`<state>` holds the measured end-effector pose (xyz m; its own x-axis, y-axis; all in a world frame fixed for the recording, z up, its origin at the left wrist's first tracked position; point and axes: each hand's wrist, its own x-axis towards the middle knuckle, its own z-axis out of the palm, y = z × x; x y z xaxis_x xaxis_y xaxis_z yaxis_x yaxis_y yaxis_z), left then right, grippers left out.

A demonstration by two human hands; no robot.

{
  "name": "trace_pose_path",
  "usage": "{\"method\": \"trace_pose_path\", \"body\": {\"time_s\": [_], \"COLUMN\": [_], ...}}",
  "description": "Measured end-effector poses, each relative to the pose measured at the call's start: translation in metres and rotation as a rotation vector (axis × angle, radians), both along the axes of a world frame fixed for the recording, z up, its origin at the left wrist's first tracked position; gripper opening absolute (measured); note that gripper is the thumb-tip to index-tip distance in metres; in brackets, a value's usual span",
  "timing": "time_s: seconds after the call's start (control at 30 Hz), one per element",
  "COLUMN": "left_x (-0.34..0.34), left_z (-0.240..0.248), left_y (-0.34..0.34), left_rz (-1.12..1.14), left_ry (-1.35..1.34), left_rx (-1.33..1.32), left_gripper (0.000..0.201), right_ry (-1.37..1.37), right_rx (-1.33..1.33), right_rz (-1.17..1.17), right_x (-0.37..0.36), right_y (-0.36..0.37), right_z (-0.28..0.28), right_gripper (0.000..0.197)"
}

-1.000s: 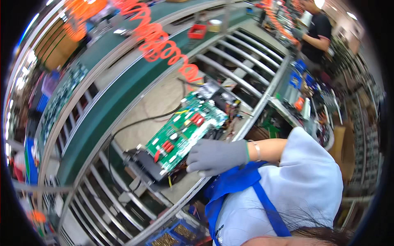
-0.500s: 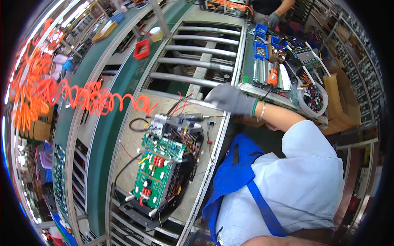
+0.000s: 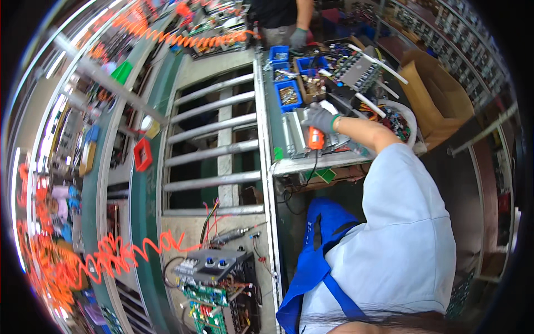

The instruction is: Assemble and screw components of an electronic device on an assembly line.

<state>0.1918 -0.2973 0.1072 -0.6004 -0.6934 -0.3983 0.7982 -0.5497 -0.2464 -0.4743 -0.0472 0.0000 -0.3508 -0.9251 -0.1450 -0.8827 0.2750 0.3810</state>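
My right hand (image 3: 320,118), in a grey glove, is over the bench on the right. Its fingers curl round the upper end of an orange corded hand tool (image 3: 316,140) and hide that end. The tool's dark cord hangs over the bench edge. Silvery metal strips (image 3: 293,133) lie beside the tool, to its left. My left hand is out of view. At the lower left, an opened electronic unit (image 3: 222,267) with green circuit boards (image 3: 207,318) stands on a board on the roller line. A slim metal tool (image 3: 229,236) lies just beyond the unit.
Blue bins (image 3: 288,96) of small parts and a bag of wired parts (image 3: 397,125) share the bench. A cardboard box (image 3: 431,94) stands at its right. Bare metal rollers (image 3: 214,150) run alongside. A coiled orange hose (image 3: 130,250) crosses at left. Another person's gloved hand (image 3: 298,39) is beyond.
My right hand has moved from above the rollers onto the orange tool at the bench. The view has turned, so the opened unit now sits lower in the picture.
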Motion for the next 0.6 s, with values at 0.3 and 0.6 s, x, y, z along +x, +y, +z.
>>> {"method": "trace_pose_path", "body": {"time_s": [0.3, 0.6], "left_x": [-0.159, -0.254], "left_z": [0.061, 0.014], "left_y": [0.076, 0.088], "left_rz": [-0.475, -0.895], "left_ry": [-0.462, -0.246], "left_rx": [-0.388, -0.579], "left_gripper": [0.016, 0.041], "right_ry": [-0.131, -0.411], "right_rx": [-0.540, -1.957], "right_rz": [0.048, 0.221], "right_x": [-0.003, 0.124], "right_y": [0.044, 0.081], "right_z": [-0.006, 0.202], "right_gripper": [0.039, 0.043]}}
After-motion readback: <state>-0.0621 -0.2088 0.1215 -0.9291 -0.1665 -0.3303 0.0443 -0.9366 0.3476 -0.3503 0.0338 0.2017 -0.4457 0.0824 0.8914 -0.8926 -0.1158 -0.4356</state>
